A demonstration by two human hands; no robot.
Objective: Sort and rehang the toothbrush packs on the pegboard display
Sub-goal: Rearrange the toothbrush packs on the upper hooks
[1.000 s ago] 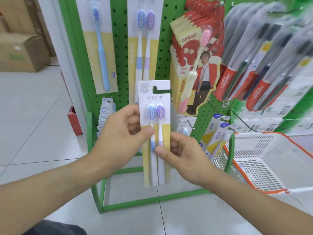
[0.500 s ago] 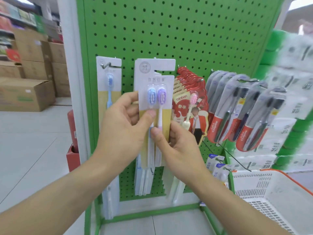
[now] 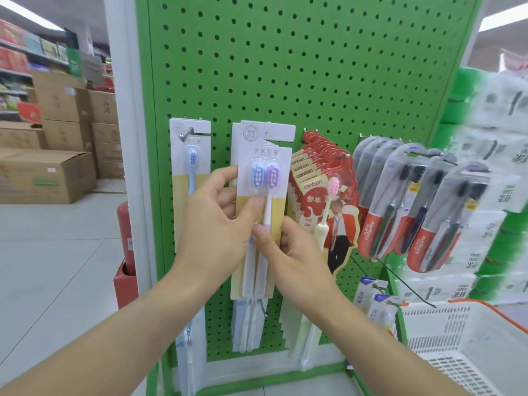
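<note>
Rehanging is in hand: a twin pack (image 3: 264,178) is pinched by both hands (image 3: 217,224) (image 3: 297,252) before matching packs on the pegboard (image 3: 285,67), its slot judged needing alignment with their hook.

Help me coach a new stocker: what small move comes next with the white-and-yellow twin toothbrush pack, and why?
Probably slide the white-and-yellow twin toothbrush pack sideways onto its peg: both the left hand and right hand pinch it, its hook slot level with the matching packs behind.

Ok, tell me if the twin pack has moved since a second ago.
Yes. The twin pack has gone up the pegboard, from below the hanging packs to level with their hooks.
</note>
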